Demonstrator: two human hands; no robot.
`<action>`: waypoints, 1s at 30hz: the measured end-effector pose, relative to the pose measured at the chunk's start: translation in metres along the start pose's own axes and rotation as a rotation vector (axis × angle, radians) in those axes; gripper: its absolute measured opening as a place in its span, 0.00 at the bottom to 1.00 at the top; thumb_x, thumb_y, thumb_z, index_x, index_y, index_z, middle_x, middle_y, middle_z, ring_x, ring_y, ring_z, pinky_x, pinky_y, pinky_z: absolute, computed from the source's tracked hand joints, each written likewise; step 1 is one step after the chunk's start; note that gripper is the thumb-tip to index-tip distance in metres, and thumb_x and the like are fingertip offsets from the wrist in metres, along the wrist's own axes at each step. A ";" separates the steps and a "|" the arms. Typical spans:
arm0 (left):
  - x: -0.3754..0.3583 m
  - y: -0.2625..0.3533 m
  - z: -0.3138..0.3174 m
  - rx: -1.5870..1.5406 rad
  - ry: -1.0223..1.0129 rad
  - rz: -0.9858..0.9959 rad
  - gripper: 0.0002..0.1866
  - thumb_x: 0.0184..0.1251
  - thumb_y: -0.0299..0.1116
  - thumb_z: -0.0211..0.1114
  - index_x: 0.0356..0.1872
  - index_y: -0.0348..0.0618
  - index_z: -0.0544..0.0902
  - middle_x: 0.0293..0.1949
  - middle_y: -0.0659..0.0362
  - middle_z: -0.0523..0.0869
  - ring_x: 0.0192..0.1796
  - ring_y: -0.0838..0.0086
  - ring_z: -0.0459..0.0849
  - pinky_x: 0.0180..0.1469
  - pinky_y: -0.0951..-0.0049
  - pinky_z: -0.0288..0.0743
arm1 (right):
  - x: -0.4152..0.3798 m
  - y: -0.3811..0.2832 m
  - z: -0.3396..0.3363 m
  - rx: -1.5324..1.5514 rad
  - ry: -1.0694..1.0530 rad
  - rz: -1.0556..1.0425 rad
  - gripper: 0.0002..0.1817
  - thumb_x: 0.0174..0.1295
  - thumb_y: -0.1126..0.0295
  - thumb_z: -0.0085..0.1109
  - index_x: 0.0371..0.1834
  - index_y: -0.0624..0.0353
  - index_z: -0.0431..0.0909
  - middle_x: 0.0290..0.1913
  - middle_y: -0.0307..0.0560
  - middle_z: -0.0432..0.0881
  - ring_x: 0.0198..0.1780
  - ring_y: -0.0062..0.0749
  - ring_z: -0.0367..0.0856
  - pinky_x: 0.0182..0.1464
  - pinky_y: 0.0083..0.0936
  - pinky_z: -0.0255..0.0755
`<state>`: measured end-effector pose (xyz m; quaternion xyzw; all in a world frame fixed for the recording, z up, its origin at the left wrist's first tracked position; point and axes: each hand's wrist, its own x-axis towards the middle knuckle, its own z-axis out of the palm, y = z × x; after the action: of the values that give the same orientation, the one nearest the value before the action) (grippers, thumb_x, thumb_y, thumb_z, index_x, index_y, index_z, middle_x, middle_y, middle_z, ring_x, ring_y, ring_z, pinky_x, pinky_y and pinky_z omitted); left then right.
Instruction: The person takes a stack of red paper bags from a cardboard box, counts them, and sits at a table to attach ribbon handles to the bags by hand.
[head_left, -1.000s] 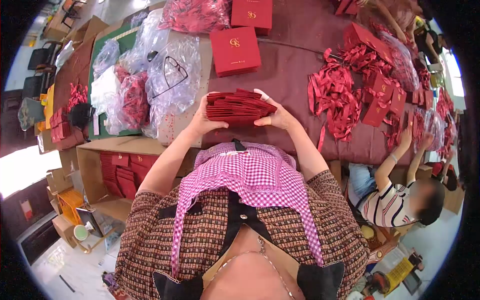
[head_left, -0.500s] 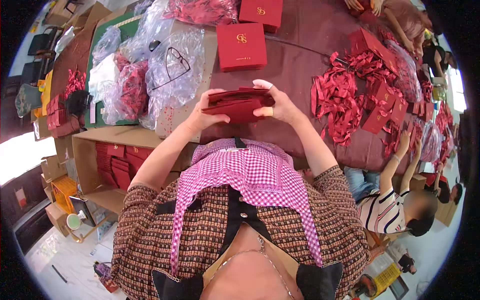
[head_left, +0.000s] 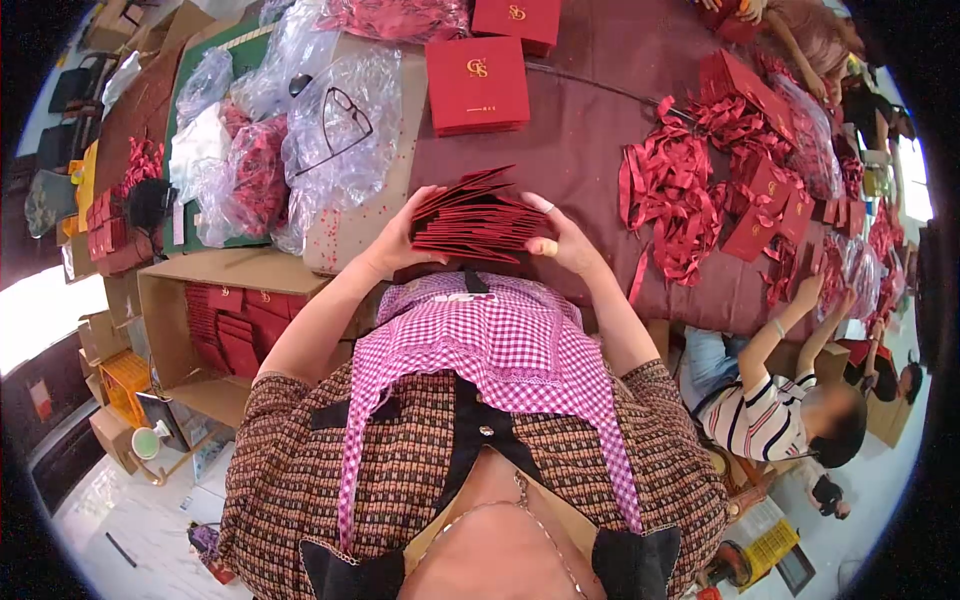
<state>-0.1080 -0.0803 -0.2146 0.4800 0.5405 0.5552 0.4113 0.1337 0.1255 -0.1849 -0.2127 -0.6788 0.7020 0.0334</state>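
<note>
— Hands on what?
— Left hand (head_left: 397, 243) and right hand (head_left: 563, 237), fingers clamped on one fanned stack of red envelopes (head_left: 475, 217) above the table edge (head_left: 580, 150).
— Boxes behind?
— Two red boxes (head_left: 477, 83).

Both forearms reach forward from the chest and bend inward, so the two hands face each other. The left hand (head_left: 400, 240) is curled, thumb on top, fingers underneath. Opposite it, the right hand (head_left: 565, 235) grips with its fingers pressed inward.
</note>
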 end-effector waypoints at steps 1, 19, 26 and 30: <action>0.003 0.001 -0.002 -0.022 -0.047 -0.040 0.61 0.33 0.29 0.84 0.72 0.40 0.53 0.68 0.52 0.66 0.70 0.66 0.64 0.72 0.67 0.58 | -0.002 0.004 -0.001 0.143 -0.023 0.068 0.45 0.51 0.60 0.72 0.72 0.59 0.60 0.67 0.46 0.69 0.68 0.32 0.65 0.70 0.31 0.56; 0.012 0.011 -0.005 0.026 -0.105 -0.070 0.43 0.48 0.28 0.77 0.67 0.39 0.65 0.62 0.53 0.75 0.63 0.67 0.74 0.68 0.67 0.65 | 0.033 0.020 -0.002 -0.079 -0.063 0.027 0.27 0.63 0.71 0.62 0.65 0.60 0.68 0.54 0.43 0.78 0.55 0.25 0.75 0.57 0.23 0.71; 0.012 0.005 -0.003 0.103 -0.059 -0.039 0.34 0.50 0.28 0.76 0.61 0.36 0.72 0.52 0.53 0.83 0.55 0.70 0.81 0.61 0.70 0.72 | 0.040 -0.006 -0.029 0.065 0.319 -0.047 0.19 0.69 0.63 0.55 0.58 0.60 0.75 0.55 0.40 0.78 0.59 0.26 0.73 0.62 0.24 0.65; 0.001 -0.017 -0.004 0.035 -0.008 -0.154 0.34 0.48 0.26 0.77 0.60 0.37 0.73 0.52 0.56 0.83 0.56 0.72 0.80 0.62 0.70 0.72 | 0.053 -0.010 -0.007 0.064 -0.102 -0.264 0.32 0.69 0.46 0.48 0.65 0.61 0.69 0.62 0.44 0.73 0.66 0.32 0.67 0.68 0.29 0.58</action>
<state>-0.1133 -0.0793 -0.2315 0.4462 0.5839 0.5104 0.4466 0.0854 0.1510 -0.1886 -0.0843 -0.6788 0.7229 0.0975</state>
